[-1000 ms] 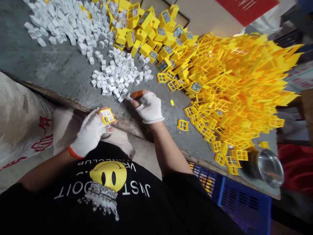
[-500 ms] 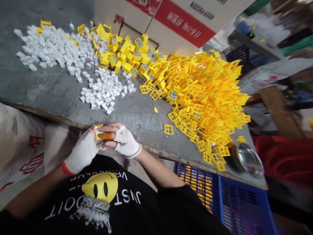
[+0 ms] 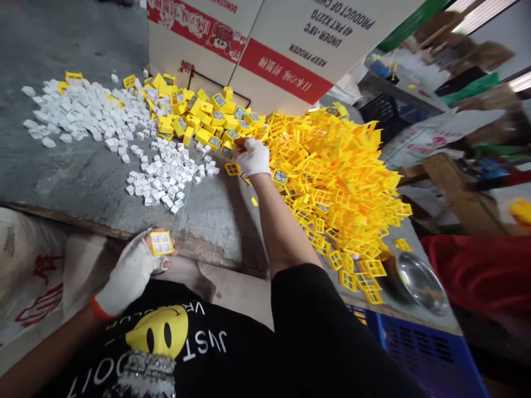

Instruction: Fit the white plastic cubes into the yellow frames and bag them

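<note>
My left hand (image 3: 135,265), in a white fingerless glove with an orange cuff, is closed on a small yellow window frame (image 3: 161,243) with four whitish panes, held in front of the table edge. My right hand (image 3: 253,156), gloved too, reaches across the table to where the yellow blocks with grey faces (image 3: 203,113) meet the heap of yellow window frames (image 3: 332,166). Its fingertips are mostly hidden among the yellow pieces, so their grip does not show. Close to its wrist lies a loose yellow window frame (image 3: 233,169).
Small white blocks lie in a large pile (image 3: 89,108) and a smaller one (image 3: 160,174). A printed carton (image 3: 286,61) stands behind the yellow pieces. At the right are a metal bowl (image 3: 423,282) and, below the table, a blue crate (image 3: 427,348).
Both hands were together around the yellow piece at the table edge. My right hand has left it and moved forward to the yellow pieces; my left hand keeps the window frame, its panes now showing.
</note>
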The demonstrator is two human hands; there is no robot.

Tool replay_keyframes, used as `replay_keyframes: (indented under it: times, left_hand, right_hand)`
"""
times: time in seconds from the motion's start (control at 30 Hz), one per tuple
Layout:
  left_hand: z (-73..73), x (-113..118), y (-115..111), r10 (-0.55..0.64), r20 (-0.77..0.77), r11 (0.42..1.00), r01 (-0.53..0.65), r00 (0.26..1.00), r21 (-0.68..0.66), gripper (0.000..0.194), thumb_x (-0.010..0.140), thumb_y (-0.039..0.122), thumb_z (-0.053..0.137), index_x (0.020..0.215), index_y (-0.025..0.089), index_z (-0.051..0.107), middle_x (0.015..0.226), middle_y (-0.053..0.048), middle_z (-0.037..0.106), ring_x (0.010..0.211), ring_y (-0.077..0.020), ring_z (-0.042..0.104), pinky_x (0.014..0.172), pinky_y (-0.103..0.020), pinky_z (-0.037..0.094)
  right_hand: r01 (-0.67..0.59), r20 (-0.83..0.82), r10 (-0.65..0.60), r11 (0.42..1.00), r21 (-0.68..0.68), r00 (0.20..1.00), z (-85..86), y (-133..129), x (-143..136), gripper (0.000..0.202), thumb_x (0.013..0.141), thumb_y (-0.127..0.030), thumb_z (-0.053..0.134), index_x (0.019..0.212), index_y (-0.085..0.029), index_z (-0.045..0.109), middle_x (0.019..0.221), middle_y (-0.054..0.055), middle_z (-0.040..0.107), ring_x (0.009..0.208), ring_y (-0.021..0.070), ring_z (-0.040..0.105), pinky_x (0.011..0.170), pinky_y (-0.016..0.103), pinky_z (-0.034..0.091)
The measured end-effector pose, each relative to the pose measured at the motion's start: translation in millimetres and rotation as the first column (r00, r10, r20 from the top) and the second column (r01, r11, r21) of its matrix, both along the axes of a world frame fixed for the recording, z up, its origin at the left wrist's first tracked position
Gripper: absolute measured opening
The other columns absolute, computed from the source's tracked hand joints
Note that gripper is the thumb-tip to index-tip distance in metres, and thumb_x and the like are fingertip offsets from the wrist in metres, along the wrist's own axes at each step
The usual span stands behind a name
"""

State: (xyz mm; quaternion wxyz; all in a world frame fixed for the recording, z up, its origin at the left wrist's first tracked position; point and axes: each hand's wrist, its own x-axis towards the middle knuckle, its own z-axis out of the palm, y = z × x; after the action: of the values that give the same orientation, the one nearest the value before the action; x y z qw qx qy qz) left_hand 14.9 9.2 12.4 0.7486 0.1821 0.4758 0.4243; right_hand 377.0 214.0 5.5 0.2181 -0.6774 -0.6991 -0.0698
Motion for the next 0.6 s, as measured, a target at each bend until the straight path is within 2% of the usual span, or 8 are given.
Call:
replay_keyframes:
  times: [0.07, 0.17, 0.23, 0.3, 0.37, 0.43, 0.5, 0.6]
  left_hand:
    - [-0.1, 0.3, 0.7, -0.020, -0.029, 1.000, 0.020, 0.999, -0.005, 0.043, 0.076, 0.025, 0.091, 0.113, 0.019, 0.069, 0.097, -0.005, 0.075, 0.082, -0.0230, 0.077, 0.060, -0.026, 0.059]
    - [0.4, 1.5, 0.7, -0.051, -0.062, 0.999, 0.052, 0.997, 0.006, 0.048, 0.071, 0.011, 0.089, 0.114, 0.020, 0.070, 0.095, -0.003, 0.074, 0.081, -0.0197, 0.076, 0.061, -0.022, 0.059]
    - [1.4, 2.5, -0.6, -0.056, -0.043, 0.998, 0.057, 0.998, 0.013, 0.044, 0.074, 0.014, 0.087, 0.114, 0.021, 0.071, 0.095, -0.004, 0.074, 0.079, -0.0179, 0.075, 0.060, -0.021, 0.059]
    - [2.5, 3.2, -2.8, -0.053, -0.008, 0.999, 0.053, 0.999, 0.003, 0.039, 0.079, 0.019, 0.086, 0.115, 0.021, 0.072, 0.097, -0.004, 0.074, 0.077, -0.0168, 0.074, 0.059, -0.021, 0.058]
    - [2.8, 3.2, -5.7, -0.049, 0.030, 0.999, 0.049, 0.998, -0.002, 0.036, 0.082, 0.024, 0.085, 0.115, 0.022, 0.073, 0.100, -0.004, 0.075, 0.078, -0.0167, 0.074, 0.059, -0.022, 0.059]
    - [1.7, 2.7, -8.9, -0.051, 0.050, 0.999, 0.051, 0.997, 0.003, 0.034, 0.084, 0.028, 0.084, 0.116, 0.022, 0.074, 0.102, -0.005, 0.076, 0.079, -0.0171, 0.074, 0.061, -0.023, 0.060]
    - [0.0, 2.1, -12.2, -0.051, 0.056, 0.999, 0.050, 0.997, 0.019, 0.033, 0.086, 0.034, 0.083, 0.116, 0.021, 0.075, 0.103, -0.007, 0.077, 0.079, -0.0175, 0.074, 0.061, -0.025, 0.059]
    - [-1.1, 1.0, -17.6, -0.049, 0.034, 0.997, 0.047, 0.998, 0.068, 0.039, 0.087, 0.041, 0.083, 0.119, 0.021, 0.076, 0.105, -0.008, 0.077, 0.077, -0.0172, 0.074, 0.061, -0.026, 0.058]
  right_hand:
    - [-0.050, 0.016, 0.050, 0.999, -0.010, 0.999, -4.6, -41.2, -14.9, 0.034, 0.097, -0.029, 0.064, 0.126, -0.014, 0.075, 0.115, 0.016, 0.080, 0.102, 0.0267, 0.075, 0.096, 0.043, 0.058]
    - [-0.170, 0.079, 0.177, 0.982, -0.084, 0.981, -19.3, -114.5, -35.4, 0.031, 0.095, -0.027, 0.067, 0.124, -0.021, 0.076, 0.121, 0.016, 0.080, 0.110, 0.0308, 0.074, 0.098, 0.047, 0.055]
    - [-0.212, 0.087, 0.227, 0.965, -0.157, 0.970, -29.9, -155.8, -43.6, 0.024, 0.098, -0.025, 0.062, 0.117, -0.024, 0.077, 0.120, 0.014, 0.081, 0.107, 0.0288, 0.074, 0.096, 0.046, 0.054]
    - [-0.198, 0.048, 0.209, 0.964, -0.176, 0.977, -36.5, -182.7, -45.8, 0.021, 0.099, -0.025, 0.059, 0.111, -0.025, 0.076, 0.121, 0.012, 0.082, 0.106, 0.0271, 0.074, 0.094, 0.044, 0.053]
    - [-0.133, -0.019, 0.132, 0.981, -0.140, 0.991, -36.4, -193.9, -45.1, 0.019, 0.099, -0.027, 0.061, 0.111, -0.026, 0.076, 0.121, 0.012, 0.081, 0.109, 0.0275, 0.074, 0.094, 0.043, 0.055]
    - [-0.032, -0.055, 0.025, 0.990, -0.135, 0.998, -29.8, -191.6, -47.1, 0.024, 0.097, -0.031, 0.066, 0.119, -0.026, 0.075, 0.120, 0.013, 0.081, 0.111, 0.0301, 0.075, 0.096, 0.046, 0.057]
    - [0.056, -0.014, -0.061, 0.974, -0.220, 0.998, -19.4, -181.0, -56.3, 0.038, 0.094, -0.036, 0.074, 0.129, -0.023, 0.074, 0.122, 0.016, 0.081, 0.115, 0.0349, 0.075, 0.100, 0.051, 0.057]
    - [0.139, 0.132, -0.095, 0.916, -0.376, 0.987, -4.0, -163.7, -81.4, 0.055, 0.090, -0.042, 0.082, 0.139, -0.019, 0.071, 0.127, 0.021, 0.079, 0.120, 0.0426, 0.074, 0.107, 0.062, 0.054]
